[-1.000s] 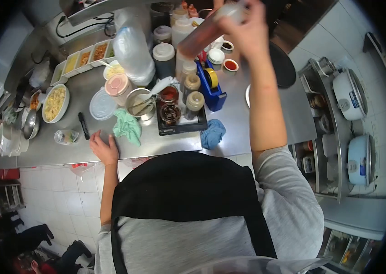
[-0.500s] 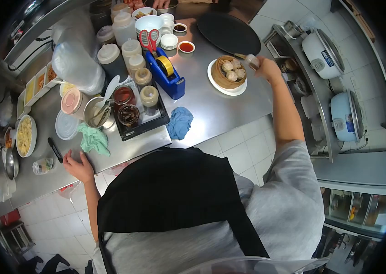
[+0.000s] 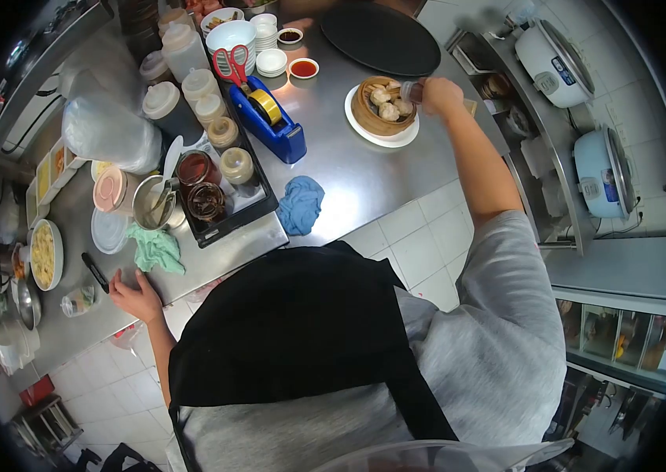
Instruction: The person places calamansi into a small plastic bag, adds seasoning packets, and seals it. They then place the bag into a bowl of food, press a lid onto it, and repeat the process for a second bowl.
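Observation:
My right hand (image 3: 442, 96) is closed around a small clear bottle (image 3: 412, 92), tilted on its side with one end over a round bamboo steamer (image 3: 363, 105). Several pale dumplings (image 3: 389, 112) sit inside the steamer, which stands on a white plate (image 3: 404, 139). What the bottle contains is too small to make out. At the counter's front edge on the left, my left hand (image 3: 136, 297) rests with its fingers apart, holding nothing. Beside it lie a black marker (image 3: 95, 272), a green cloth (image 3: 157, 250) and a small clear packet (image 3: 79, 300).
A black tray (image 3: 245, 217) holds jars and bottles beside a blue tape dispenser (image 3: 279, 141) with red scissors (image 3: 231, 66). A blue cloth (image 3: 300, 206) lies near the counter edge. Behind are sauce dishes (image 3: 303, 69) and a black round tray (image 3: 380, 38). Rice cookers (image 3: 555, 64) stand right.
The bottle in my right hand has turned and come in over the dumplings. The whole view has shifted a little. My left hand stays at the counter edge.

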Motion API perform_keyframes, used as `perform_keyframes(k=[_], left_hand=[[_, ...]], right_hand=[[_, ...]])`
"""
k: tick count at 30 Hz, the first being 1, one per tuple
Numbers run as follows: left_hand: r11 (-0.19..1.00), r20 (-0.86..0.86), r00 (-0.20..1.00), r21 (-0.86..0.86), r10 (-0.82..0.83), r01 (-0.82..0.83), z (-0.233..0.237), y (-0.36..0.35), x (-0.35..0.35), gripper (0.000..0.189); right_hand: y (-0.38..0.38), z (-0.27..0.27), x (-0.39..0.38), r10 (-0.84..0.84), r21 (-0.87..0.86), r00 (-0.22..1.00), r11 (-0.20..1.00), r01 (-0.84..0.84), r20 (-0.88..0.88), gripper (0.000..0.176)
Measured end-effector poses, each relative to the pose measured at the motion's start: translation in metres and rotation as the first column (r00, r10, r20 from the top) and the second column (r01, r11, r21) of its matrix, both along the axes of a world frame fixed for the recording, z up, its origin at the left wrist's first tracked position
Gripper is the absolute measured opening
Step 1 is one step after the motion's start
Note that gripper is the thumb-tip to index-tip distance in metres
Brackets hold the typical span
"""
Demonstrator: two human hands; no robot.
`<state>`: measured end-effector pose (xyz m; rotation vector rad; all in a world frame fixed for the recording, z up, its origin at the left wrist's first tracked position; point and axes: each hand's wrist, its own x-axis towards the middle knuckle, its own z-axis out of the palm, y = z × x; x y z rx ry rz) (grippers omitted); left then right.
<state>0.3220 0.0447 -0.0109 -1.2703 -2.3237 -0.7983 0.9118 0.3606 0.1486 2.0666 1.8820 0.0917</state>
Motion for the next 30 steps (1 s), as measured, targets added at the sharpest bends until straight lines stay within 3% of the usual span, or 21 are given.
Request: perform_keyframes(k=[2,5,8,11,14,17,18,19,20,21,24,27,30], left_hand=[[1.000,0.000,1.000,0.007,-0.004,0.004,0.000,0.000,-0.001,0.045],[1.000,-0.012,1.000,0.012,-0.014,0.014,-0.001,0.000,-0.002,0.045],[1.000,-0.031,0.999,0.008,-0.016,0.016,-0.005,-0.001,-0.005,0.045],[1.000,-0.031,1.000,-0.003,0.003,-0.003,-0.007,-0.001,-0.006,0.046],[1.000,-0.032,0.999,-0.008,0.007,-0.008,-0.003,-0.001,-0.003,0.045],[0.999,-0.029,0.999,0.013,-0.035,0.036,-0.006,-0.001,-0.006,0.047],[0.999,-0.031,0.999,0.026,-0.038,0.039,-0.009,-0.004,-0.010,0.047],[0.998,-0.016,0.998,0.034,-0.054,0.055,-0.010,-0.004,-0.012,0.047],[0.999,0.012,1.000,0.033,-0.025,0.025,-0.005,-0.003,-0.006,0.048],[1.000,0.016,1.000,0.024,-0.021,0.020,-0.004,-0.003,-0.005,0.048],[1.000,0.041,0.999,-0.003,0.012,-0.012,0.003,-0.003,0.001,0.046],[0.998,0.014,1.000,0.058,-0.016,0.015,-0.005,-0.006,-0.005,0.047],[0.997,0.060,0.998,0.080,0.018,-0.023,0.001,-0.009,0.001,0.050]], right_hand=[[-0.009,0.006,-0.002,-0.048,0.035,0.997,0.998,0.050,-0.068,0.045],[-0.023,0.010,0.002,0.003,-0.079,1.000,0.997,-0.002,0.013,0.047],[-0.032,0.006,0.009,0.032,-0.089,0.999,0.996,-0.030,0.023,0.049],[-0.019,-0.005,0.038,-0.026,0.084,0.999,0.996,0.028,-0.020,0.046],[-0.013,-0.020,0.049,-0.028,0.060,0.999,0.998,0.027,0.015,0.043],[-0.025,-0.005,0.052,-0.103,0.023,0.972,0.994,0.110,-0.211,0.045],[-0.014,-0.025,0.085,-0.061,0.018,0.857,0.996,0.082,-0.512,0.050],[0.007,-0.048,0.104,-0.010,0.015,0.646,0.999,0.032,-0.763,0.055],[-0.010,-0.030,0.083,-0.033,-0.038,0.198,0.999,-0.021,-0.980,0.057],[-0.006,-0.019,0.071,-0.022,-0.043,0.170,0.992,-0.120,-0.985,0.056],[-0.032,0.033,-0.041,-0.034,0.003,-0.320,0.993,-0.115,-0.947,0.050],[-0.036,0.058,-0.148,0.065,0.237,-0.647,0.954,-0.181,-0.759,0.055],[-0.027,0.058,-0.243,0.282,0.526,-0.691,0.834,-0.166,-0.666,0.058]])
